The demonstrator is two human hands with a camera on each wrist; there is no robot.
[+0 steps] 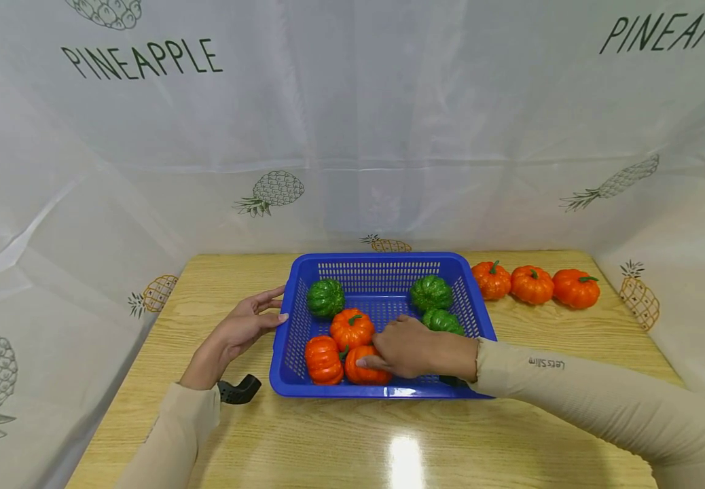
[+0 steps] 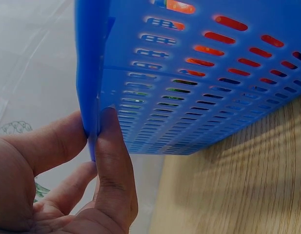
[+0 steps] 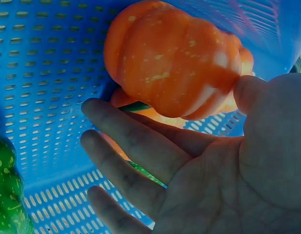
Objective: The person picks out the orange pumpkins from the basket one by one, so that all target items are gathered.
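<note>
My left hand pinches the left rim of a blue plastic basket; in the left wrist view thumb and fingers lie on either side of the rim. Inside the basket, my right hand is at an orange toy pumpkin near the front wall. Its thumb touches that pumpkin in the right wrist view, while the other fingers extend loosely beneath. Two more orange pumpkins lie close by, one behind and one to the left. Green pumpkins sit at back left and right.
Another green pumpkin is partly hidden by my right forearm. Three orange pumpkins stand in a row on the wooden table, right of the basket. A pineapple-printed sheet hangs behind the table. A black piece juts from my left wrist.
</note>
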